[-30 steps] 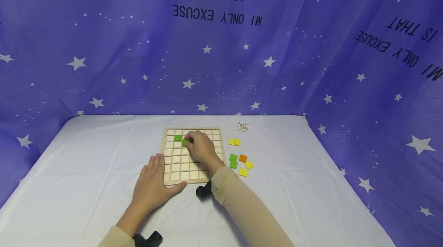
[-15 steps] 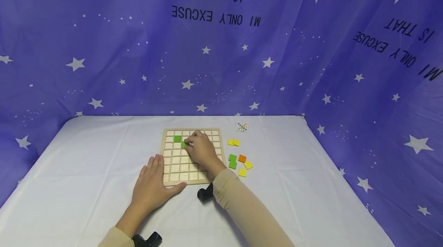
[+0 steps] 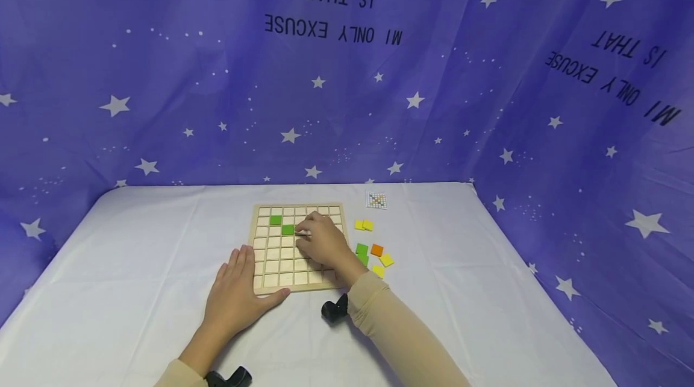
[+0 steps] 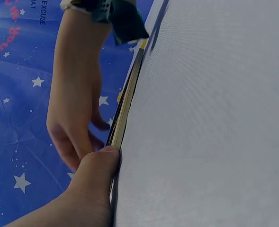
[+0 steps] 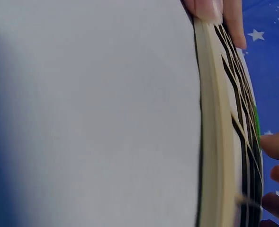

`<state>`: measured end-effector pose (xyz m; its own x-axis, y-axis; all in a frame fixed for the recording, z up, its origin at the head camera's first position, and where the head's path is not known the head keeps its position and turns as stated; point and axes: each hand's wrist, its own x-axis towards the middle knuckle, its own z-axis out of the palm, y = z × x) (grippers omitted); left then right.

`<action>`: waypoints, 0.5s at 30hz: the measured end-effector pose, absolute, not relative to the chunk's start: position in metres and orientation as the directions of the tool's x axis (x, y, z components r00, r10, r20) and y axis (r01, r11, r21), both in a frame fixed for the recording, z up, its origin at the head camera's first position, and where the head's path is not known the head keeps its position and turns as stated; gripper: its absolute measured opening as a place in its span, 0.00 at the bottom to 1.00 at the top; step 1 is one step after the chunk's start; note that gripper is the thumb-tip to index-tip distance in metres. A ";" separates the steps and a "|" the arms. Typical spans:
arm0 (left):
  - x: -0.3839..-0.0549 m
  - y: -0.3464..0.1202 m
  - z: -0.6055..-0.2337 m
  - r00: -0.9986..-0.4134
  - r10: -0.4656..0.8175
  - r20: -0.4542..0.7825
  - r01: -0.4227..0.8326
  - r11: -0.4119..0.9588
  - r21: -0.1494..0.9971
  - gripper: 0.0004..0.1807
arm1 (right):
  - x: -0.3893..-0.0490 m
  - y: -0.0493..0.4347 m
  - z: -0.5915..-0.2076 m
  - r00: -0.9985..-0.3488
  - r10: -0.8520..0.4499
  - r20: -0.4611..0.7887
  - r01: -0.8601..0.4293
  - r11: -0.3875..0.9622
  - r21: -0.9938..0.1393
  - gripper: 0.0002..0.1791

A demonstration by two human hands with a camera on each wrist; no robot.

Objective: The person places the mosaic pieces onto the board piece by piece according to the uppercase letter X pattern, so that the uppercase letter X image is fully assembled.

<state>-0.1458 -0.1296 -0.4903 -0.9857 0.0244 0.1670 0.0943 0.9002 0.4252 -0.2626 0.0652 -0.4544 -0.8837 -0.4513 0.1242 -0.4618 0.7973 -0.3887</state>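
Note:
A wooden grid board [image 3: 273, 289] lies on the white table, with one green tile [image 3: 275, 220] and another green tile [image 3: 288, 230] seated in diagonal neighbouring cells. My left hand [image 3: 230, 287] steadies the board: straight fingers lie along its left side and the thumb touches the front edge, as the left wrist view shows for the thumb [image 4: 96, 170]. Over the board, just right of the second green tile, hovers my right hand [image 3: 325, 242], its fingers loosely bent and apart. Nothing is visible between those fingers [image 5: 276, 144] in the right wrist view.
Right of the board lie loose green tiles [image 3: 361, 249], an orange tile [image 3: 376, 250] and several yellow tiles [image 3: 386, 260]. A small card with a coloured grid pattern [image 3: 376, 200] lies farther back. A purple star-printed curtain [image 3: 217, 103] stands behind the table.
My right hand has let go of the second green tile and drawn back to the right, so the tile shows fully in its cell. My left hand stays at the board.

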 end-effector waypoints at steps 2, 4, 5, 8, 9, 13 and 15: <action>-0.146 -0.130 -0.491 -0.985 0.023 0.168 0.094 0.899 0.427 0.72 | -0.262 0.074 -0.454 -0.885 -0.446 0.132 -0.457 0.782 -0.423 0.15; -0.146 -0.130 -0.491 -0.985 0.022 0.168 0.094 0.897 0.431 0.72 | -0.262 0.084 -0.452 -0.891 -0.436 0.129 -0.444 0.772 -0.455 0.16; -0.146 -0.130 -0.491 -0.986 0.022 0.168 0.094 0.897 0.433 0.72 | -0.262 0.090 -0.451 -0.895 -0.428 0.127 -0.434 0.768 -0.471 0.17; -0.147 -0.130 -0.492 -0.986 0.024 0.163 0.093 0.896 0.433 0.72 | -0.262 0.109 -0.449 -0.909 -0.401 0.113 -0.399 0.763 -0.508 0.17; -0.147 -0.130 -0.492 -0.987 0.023 0.162 0.092 0.897 0.433 0.72 | -0.261 0.116 -0.449 -0.915 -0.390 0.104 -0.385 0.766 -0.514 0.18; -0.147 -0.131 -0.492 -0.987 0.024 0.159 0.091 0.898 0.431 0.72 | -0.258 0.145 -0.451 -0.938 -0.336 0.092 -0.333 0.786 -0.521 0.18; -0.148 -0.132 -0.492 -0.987 0.023 0.159 0.091 0.898 0.431 0.72 | -0.257 0.159 -0.452 -0.949 -0.301 0.090 -0.304 0.806 -0.509 0.19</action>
<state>-0.1475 -0.1316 -0.4923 -0.9869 0.0231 0.1594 0.0906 0.8979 0.4309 -0.2571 0.1593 -0.4523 -0.9494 -0.3012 0.0896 -0.3036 0.8056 -0.5088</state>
